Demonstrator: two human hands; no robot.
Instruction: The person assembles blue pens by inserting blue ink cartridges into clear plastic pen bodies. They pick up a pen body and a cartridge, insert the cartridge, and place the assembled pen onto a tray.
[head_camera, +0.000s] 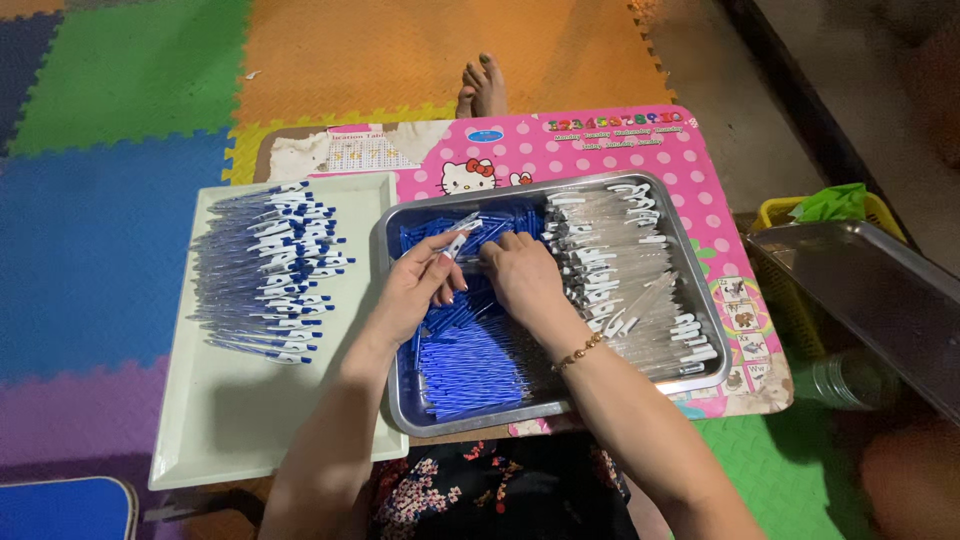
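Currently, our left hand (418, 288) pinches one clear pen barrel (462, 240) between thumb and fingertips, tip raised above the metal tray (470, 420), presumably to keep it free for fitting. Our right hand (522, 275) rests curled on the loose blue refills (470, 365); whether it grips one we cannot tell. Finished blue-capped pens (268, 272) lie stacked on the white tray (230, 420).

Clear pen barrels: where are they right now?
Head view: the clear pen barrels fill the right half of the metal tray, just right of the right hand and blue refills.
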